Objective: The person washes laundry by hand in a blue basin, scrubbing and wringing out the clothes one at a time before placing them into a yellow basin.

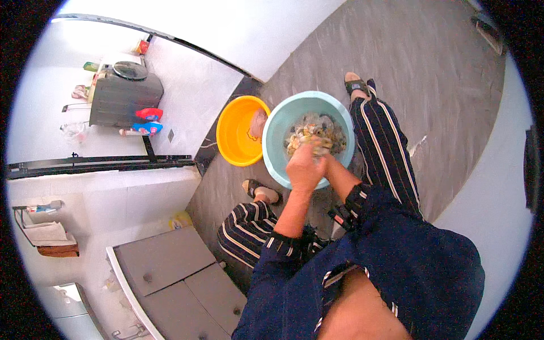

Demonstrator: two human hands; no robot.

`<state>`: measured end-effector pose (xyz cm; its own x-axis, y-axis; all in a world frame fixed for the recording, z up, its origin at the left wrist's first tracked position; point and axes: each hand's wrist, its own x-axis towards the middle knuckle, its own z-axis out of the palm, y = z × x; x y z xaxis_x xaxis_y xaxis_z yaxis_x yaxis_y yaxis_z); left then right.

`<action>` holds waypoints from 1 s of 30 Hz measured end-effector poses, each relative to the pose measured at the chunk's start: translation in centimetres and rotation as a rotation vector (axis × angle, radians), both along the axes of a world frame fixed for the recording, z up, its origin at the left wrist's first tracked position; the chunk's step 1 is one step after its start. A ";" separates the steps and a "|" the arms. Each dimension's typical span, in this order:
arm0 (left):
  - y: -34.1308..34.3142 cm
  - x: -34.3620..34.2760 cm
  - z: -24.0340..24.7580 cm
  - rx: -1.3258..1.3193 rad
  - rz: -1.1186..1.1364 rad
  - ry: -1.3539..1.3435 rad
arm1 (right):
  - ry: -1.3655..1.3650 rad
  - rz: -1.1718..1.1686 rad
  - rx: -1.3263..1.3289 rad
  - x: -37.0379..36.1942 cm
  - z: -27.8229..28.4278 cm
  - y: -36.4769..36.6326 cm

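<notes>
A light blue basin [272, 133] rests on the floor between my feet. Inside it lies a crumpled, patterned cloth [328, 126] in grey, white and yellow. My left hand [305, 170] is closed on the near part of this cloth, its fingers somewhat smeared by motion. Close against it, my right hand [323, 161] also grips the cloth, partly hidden behind the left. To the left stands a yellow basin [231, 133] with a pinkish bundle [258, 123] at its right side, touching or nearly touching the blue one.
Grey wood-look flooring [430, 73] stretches ahead and to the right. A grey cabinet [170, 272] stands at the lower left. Farther left, a grey front-loading washing machine [119, 96] has red and blue packages beside it. A white wall [226, 28] rises ahead.
</notes>
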<state>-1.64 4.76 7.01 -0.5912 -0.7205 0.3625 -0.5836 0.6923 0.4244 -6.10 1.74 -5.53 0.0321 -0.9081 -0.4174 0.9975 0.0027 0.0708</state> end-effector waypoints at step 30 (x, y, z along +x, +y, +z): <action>-8.7 6.5 -0.5 1.208 0.189 0.928 | 0.294 0.326 0.053 -1.5 2.1 1.5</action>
